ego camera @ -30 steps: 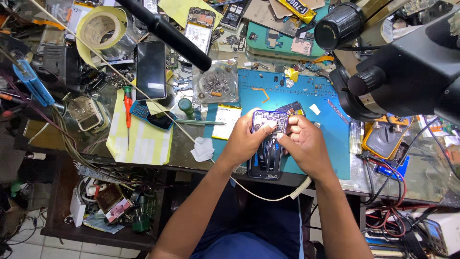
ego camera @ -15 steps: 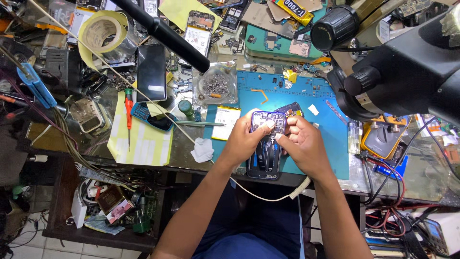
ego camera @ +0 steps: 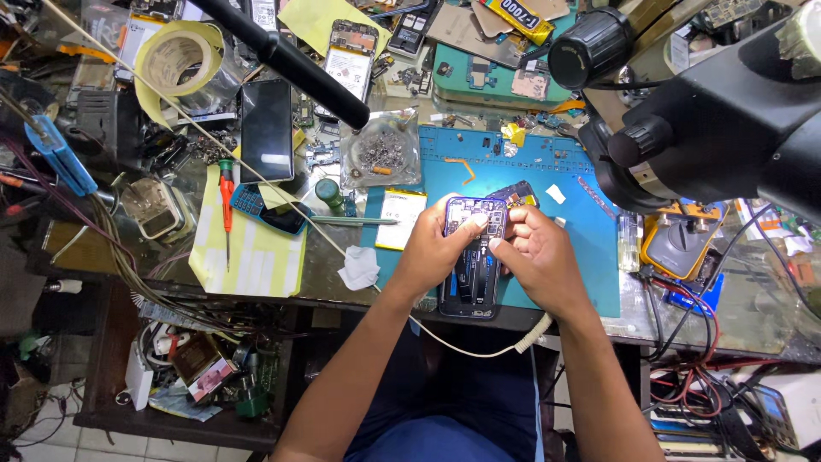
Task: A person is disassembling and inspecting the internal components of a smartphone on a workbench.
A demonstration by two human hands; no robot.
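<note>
In the head view, a clear plastic bag [ego camera: 382, 156] lies at the far edge of the blue work mat [ego camera: 581, 257] and holds a heap of small grey screws and metal bits. To its left stands a small green bottle [ego camera: 327, 193]; what is inside it cannot be told.

A black microscope [ego camera: 727, 120] fills the upper right corner and is cut off by the frame, hiding the part of the table [ego camera: 329, 269] behind it. A black rod [ego camera: 291, 60] crosses the top left and covers things beneath. The lower end of the opened phone [ego camera: 470, 274] hangs over the table's near edge, and its middle is covered by the fingers.

The opened phone lies back up on the blue work mat, just in front of the person. Its rear cover is off, showing a dark frame, a purple-tinted circuit board at the top and a long dark cell below. The left hand [ego camera: 440, 248] rests on its left side, thumb pressed on the board, grip closed on the phone. The right hand [ego camera: 534, 257] pinches at the board's upper right corner; whether it holds any small part cannot be told.
</note>
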